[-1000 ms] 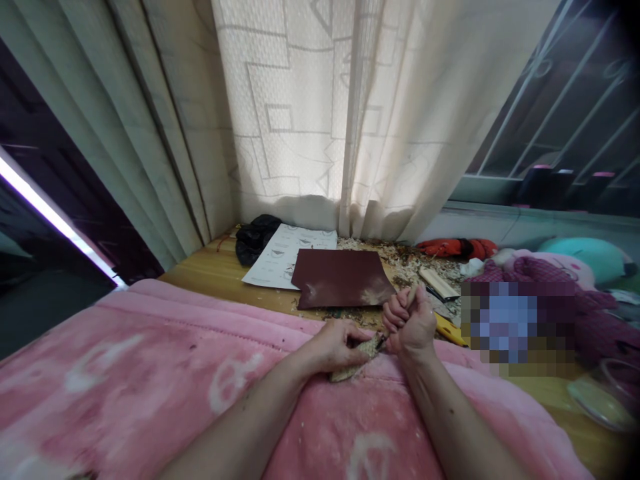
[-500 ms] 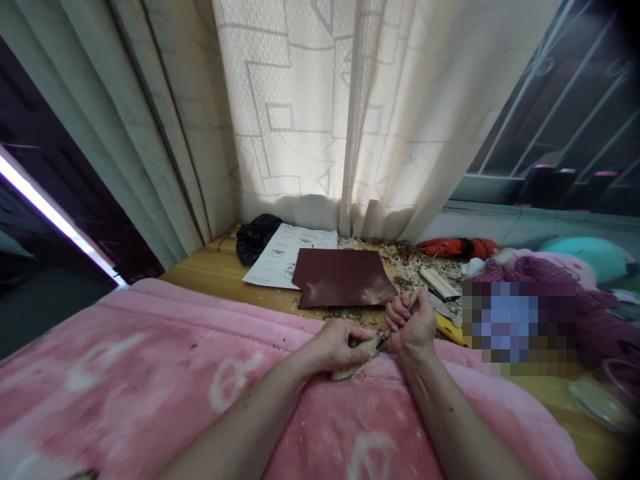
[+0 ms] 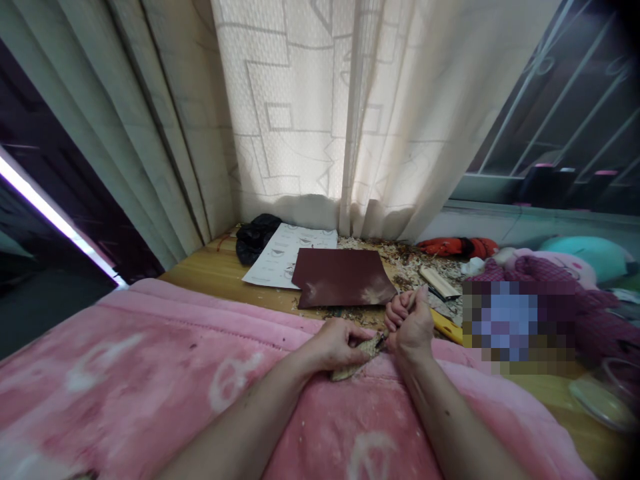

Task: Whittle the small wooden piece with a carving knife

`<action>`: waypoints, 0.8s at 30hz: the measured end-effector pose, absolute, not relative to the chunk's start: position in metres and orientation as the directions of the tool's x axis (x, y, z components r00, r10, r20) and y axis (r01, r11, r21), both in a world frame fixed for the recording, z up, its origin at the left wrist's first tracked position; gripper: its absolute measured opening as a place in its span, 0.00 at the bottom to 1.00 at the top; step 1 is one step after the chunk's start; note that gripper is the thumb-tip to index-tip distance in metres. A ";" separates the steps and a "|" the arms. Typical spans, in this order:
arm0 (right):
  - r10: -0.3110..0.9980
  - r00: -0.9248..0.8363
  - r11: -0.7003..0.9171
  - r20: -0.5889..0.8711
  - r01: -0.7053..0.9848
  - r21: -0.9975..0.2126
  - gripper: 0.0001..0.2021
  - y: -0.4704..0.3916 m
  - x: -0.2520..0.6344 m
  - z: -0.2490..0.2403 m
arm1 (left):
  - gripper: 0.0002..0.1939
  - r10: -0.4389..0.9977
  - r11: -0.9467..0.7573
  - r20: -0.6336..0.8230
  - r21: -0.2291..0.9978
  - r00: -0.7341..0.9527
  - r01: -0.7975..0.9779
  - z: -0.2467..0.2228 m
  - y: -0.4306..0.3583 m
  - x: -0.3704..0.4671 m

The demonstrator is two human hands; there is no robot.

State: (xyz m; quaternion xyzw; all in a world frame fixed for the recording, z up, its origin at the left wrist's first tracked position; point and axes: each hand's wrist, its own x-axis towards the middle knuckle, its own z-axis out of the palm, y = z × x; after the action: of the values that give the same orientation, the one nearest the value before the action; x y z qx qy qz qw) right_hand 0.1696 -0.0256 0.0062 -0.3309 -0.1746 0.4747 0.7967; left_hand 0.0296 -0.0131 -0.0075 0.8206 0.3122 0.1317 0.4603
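Observation:
My left hand (image 3: 340, 343) is closed around a pale, rough-surfaced piece of carved wood (image 3: 353, 369), pressed low over the pink blanket (image 3: 165, 373). In my right hand (image 3: 411, 323), a wood carving knife (image 3: 412, 302) is gripped by its light handle, whose end shows above the fist. The knife's short dark tip meets the right end of the wood; its exact shape is too small to make out. Both forearms rest over the blanket.
Beyond the blanket, a brown board (image 3: 345, 277) overlaps a white printed sheet (image 3: 285, 257) beside a black bag (image 3: 256, 239). Wood shavings (image 3: 395, 257) litter the wooden surface. To the right lie a wooden block (image 3: 440, 283), a yellow tool (image 3: 447, 327) and a red bundle (image 3: 457, 247).
My right hand has tilted slightly and shifted a little to the left with the knife. My left hand and the wood stay almost in place.

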 end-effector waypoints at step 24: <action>0.747 0.665 0.330 -0.025 -0.403 -0.854 0.21 -0.028 0.155 0.005 | 0.11 0.620 -0.325 -0.120 0.861 0.776 0.392 -0.004 -0.016 0.033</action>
State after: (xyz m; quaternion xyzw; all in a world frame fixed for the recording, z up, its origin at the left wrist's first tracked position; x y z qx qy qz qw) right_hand 0.1551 -0.0279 0.0051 -0.4512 -0.1903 0.3624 0.7930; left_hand 0.0328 -0.0158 -0.0035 0.8054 0.3140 0.1164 0.4890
